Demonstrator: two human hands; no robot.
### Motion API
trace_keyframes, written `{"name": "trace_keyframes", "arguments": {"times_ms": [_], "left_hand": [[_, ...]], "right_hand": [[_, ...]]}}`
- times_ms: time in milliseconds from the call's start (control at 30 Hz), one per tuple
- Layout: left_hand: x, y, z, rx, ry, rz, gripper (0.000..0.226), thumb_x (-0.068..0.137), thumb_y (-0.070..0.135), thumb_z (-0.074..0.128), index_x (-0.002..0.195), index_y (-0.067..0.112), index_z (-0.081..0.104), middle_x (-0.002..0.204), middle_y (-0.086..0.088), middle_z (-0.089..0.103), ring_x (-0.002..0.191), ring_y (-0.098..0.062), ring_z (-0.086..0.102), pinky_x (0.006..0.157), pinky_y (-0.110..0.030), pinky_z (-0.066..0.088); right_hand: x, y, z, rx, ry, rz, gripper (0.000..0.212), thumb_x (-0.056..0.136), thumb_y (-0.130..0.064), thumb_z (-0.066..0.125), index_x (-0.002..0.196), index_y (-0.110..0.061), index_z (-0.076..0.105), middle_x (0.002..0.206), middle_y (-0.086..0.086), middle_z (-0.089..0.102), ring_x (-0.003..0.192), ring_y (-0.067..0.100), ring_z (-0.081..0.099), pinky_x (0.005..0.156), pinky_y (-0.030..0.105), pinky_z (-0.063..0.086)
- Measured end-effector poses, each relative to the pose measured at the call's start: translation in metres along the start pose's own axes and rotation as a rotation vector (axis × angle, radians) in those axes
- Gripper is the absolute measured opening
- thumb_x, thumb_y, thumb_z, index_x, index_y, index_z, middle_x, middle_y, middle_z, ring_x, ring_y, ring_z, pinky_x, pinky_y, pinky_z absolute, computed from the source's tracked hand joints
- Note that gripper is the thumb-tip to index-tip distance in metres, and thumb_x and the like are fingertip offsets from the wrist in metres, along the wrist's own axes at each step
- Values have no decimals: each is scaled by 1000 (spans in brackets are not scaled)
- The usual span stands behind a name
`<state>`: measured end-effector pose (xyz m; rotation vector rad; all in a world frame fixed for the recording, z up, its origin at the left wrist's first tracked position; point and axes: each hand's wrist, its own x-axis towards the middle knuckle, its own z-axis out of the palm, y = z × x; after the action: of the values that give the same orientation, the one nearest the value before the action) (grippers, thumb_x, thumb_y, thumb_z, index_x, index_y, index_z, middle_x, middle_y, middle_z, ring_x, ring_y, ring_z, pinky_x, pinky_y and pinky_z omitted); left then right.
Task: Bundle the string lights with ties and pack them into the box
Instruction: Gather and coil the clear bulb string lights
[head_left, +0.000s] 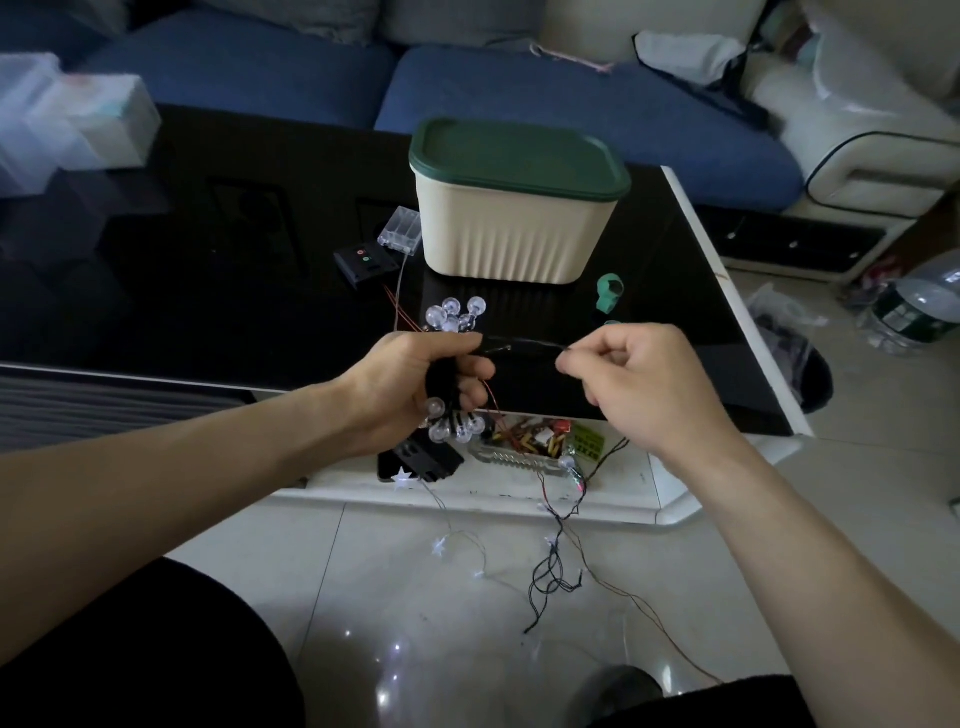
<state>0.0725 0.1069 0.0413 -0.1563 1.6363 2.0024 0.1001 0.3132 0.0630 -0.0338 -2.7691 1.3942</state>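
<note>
- Nearest me, loose wire strands (558, 566) with small star lights trail over the pale floor tiles, below my forearms.
- My left hand (415, 387) is curled around a gathered bundle of string lights (452, 314); clear round bulbs stick out above my fist and below it.
- My right hand (636, 384) pinches the end of a black tie (519, 347), which is stretched between both hands and reaches my left thumb.
- Both hands hover over the near edge of the black table (208, 312).
- Farther back on the table stands the cream box (511, 234), its green lid (519, 156) on, well apart from the bundle.
- Left of the box lie a clear battery holder (400, 231) and a black controller (363, 265); a green tape roll (609, 292) sits to its right.
- A blue sofa (571, 98) is behind.
</note>
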Motion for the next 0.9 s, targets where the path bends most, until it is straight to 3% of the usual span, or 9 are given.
{"name": "trace_keyframes", "arguments": {"times_ms": [133,267,367,467,533,700,767,833,900], "left_hand": [[-1,-1,2,-27,-11,-4,25,98,22,53,90,0,63,67,-6,64,58,-14,59,50,-19,49],[-2,4,2,-188,-11,-6,21,97,17,51,84,5,60,79,-9,63,64,-16,58,50,-20,50],[-1,9,3,-311,-60,3,26,98,12,46,79,4,61,97,-15,71,81,-22,70,72,-26,58],[-3,8,4,-277,-162,-33,48,99,13,41,67,4,75,117,-23,68,111,-29,67,100,-35,50],[-5,5,5,-232,-213,-72,49,99,15,41,67,5,77,121,-26,66,119,-31,63,105,-39,45],[-3,-3,2,-114,-255,-116,31,90,18,50,98,-3,71,121,-23,67,114,-26,65,95,-34,49],[0,-7,0,19,-267,-91,41,96,20,50,115,-15,60,120,-27,66,105,-26,65,89,-33,51],[0,-9,5,106,-248,-63,44,94,26,55,107,-16,60,104,-26,69,89,-28,61,80,-32,50],[-1,-10,9,140,-227,-94,35,89,34,57,95,0,61,83,-14,65,71,-20,60,63,-23,49]], "right_hand": [[-1,-3,2,59,33,-36,13,90,-15,69,79,-16,75,45,-12,56,44,0,49,50,8,41],[-4,-2,8,-77,-185,14,12,91,-17,69,81,-17,75,42,-13,54,37,0,45,43,8,35],[-7,-1,22,-147,-262,13,12,89,-18,70,79,-18,76,44,-13,56,38,0,46,42,9,32],[-13,-6,34,-214,-340,-100,17,91,-20,70,74,-21,72,45,-11,54,43,2,47,47,8,35],[-15,-9,36,-276,-394,-165,20,92,-19,68,73,-15,71,45,-9,49,45,2,48,50,8,36],[-19,-7,36,-387,-561,-181,38,97,-15,59,60,-23,54,57,-14,52,61,-4,52,55,15,37],[-20,-7,37,-357,-579,-193,31,98,-13,55,74,-27,68,91,-17,67,93,-7,60,82,25,52],[-20,-8,36,-342,-563,-191,24,98,-14,56,99,-22,78,123,-10,68,119,2,59,99,27,49],[-22,-9,35,-346,-524,-199,22,94,-15,62,104,-24,80,105,-11,74,92,0,65,80,17,49]]}}
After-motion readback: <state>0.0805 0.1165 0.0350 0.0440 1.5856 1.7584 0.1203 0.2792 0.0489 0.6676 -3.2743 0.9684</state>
